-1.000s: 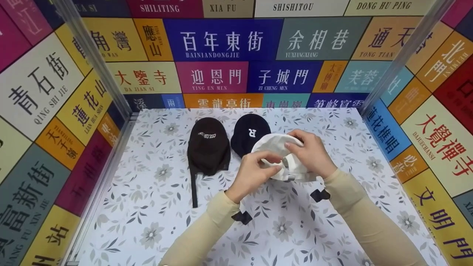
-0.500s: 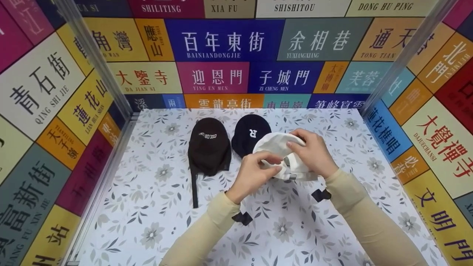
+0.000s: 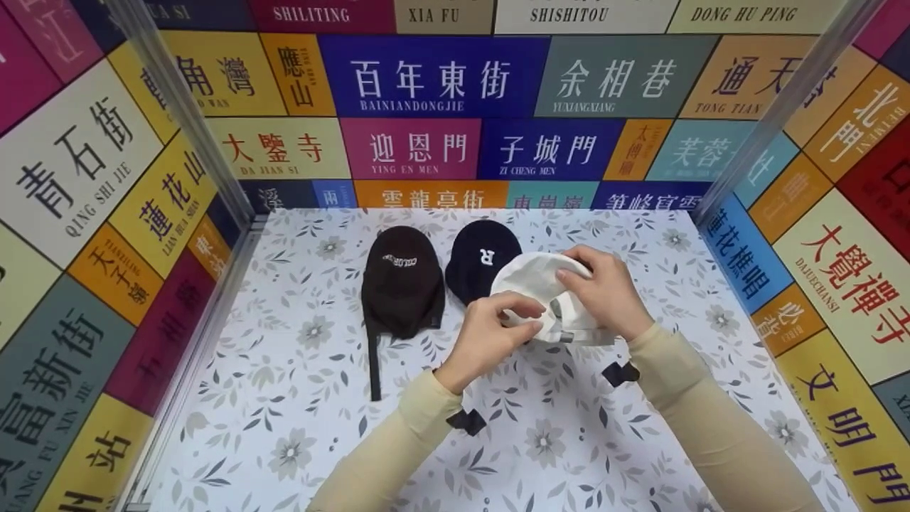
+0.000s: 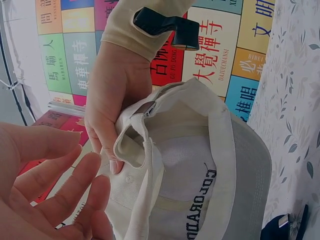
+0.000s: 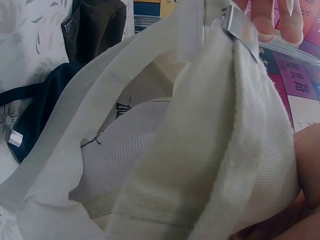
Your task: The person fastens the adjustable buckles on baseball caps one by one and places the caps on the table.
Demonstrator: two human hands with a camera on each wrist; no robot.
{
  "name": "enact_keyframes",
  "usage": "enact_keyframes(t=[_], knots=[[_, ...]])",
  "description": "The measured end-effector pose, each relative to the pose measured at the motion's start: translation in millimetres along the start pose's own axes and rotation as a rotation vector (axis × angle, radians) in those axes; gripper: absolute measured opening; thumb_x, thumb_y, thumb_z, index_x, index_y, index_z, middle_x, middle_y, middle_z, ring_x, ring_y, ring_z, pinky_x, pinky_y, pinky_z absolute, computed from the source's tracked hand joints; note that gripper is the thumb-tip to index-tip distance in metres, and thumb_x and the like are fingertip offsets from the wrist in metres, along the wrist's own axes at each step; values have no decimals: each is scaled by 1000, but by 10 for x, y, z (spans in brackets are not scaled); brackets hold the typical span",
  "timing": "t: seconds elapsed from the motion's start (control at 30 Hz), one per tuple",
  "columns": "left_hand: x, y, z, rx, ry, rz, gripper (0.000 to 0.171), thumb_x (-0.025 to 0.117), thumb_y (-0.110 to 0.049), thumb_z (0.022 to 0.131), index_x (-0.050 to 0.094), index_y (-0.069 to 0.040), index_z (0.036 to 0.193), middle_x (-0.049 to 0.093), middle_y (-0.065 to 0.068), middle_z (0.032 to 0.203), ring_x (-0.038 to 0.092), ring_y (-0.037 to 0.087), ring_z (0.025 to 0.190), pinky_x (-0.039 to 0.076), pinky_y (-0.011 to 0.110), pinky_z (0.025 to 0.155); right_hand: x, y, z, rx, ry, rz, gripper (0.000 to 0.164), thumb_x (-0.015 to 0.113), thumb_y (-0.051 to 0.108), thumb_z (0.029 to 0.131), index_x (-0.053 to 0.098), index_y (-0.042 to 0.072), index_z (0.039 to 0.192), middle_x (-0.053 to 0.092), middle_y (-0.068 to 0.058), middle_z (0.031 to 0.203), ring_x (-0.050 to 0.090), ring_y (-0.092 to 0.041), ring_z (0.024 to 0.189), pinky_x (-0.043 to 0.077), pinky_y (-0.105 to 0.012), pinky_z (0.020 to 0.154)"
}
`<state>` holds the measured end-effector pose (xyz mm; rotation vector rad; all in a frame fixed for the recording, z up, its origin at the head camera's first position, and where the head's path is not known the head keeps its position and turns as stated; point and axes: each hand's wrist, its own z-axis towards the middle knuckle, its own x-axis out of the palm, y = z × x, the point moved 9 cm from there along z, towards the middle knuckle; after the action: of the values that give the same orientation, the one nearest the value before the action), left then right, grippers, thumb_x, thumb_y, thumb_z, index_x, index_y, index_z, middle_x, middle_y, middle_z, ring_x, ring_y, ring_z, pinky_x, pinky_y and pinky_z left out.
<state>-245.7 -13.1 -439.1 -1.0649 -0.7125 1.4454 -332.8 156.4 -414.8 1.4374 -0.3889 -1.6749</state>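
Note:
My right hand grips the white cap by its back, thumb on the near side, in the head view. The cap is tilted so that its inside shows, with the dark stitched letters in the left wrist view. My left hand is beside the cap's strap side, fingers loosely bent with nothing between them; its fingertips overlap the cap's edge in the left wrist view. A metal buckle sits on the strap in the right wrist view, near the left fingers.
A dark brown cap with a long strap lies at the left on the floral-patterned table. Right of it is a navy cap with a white letter, partly covered by the white cap. Panels of coloured signs stand around the table.
The right hand and the white cap have shifted slightly up and to the right, away from the left fingers. The left hand has barely moved; the other caps lie where they were.

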Motion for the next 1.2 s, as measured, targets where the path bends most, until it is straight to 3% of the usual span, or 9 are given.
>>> enact_keyframes(t=[0.23, 0.57, 0.9, 1.2], knots=[[5, 6, 3, 16, -5, 4, 16, 80, -8, 84, 79, -13, 99, 73, -4, 91, 66, 10, 81, 55, 33, 68, -15, -52, 18, 12, -12, 0, 13, 71, 14, 93, 73, 15, 106, 72, -1, 101, 62, -19, 89, 47, -38, 83], [42, 55, -10, -25, 10, -41, 16, 79, -8, 83, 79, -15, 98, 73, -3, 91, 68, 16, 67, 56, 29, 61, -43, -113, 19, 12, -29, -23, 13, 70, 16, 95, 72, 14, 107, 72, -3, 103, 63, -20, 90, 47, -40, 83], [51, 8, -17, -6, 9, -31, 16, 79, -5, 84, 78, -9, 99, 74, 3, 93, 67, 8, 77, 56, 26, 67, -57, -184, 32, 31, -27, -20, 15, 70, 18, 95, 72, 14, 109, 72, -3, 104, 63, -21, 92, 47, -40, 84], [72, 50, -10, 24, 22, -15, 15, 78, -6, 84, 79, -11, 99, 74, -6, 92, 66, 7, 79, 56, 36, 72, -93, -216, 56, 33, -44, -38, 16, 70, 18, 94, 71, 12, 109, 72, -5, 104, 64, -21, 93, 48, -41, 85]])
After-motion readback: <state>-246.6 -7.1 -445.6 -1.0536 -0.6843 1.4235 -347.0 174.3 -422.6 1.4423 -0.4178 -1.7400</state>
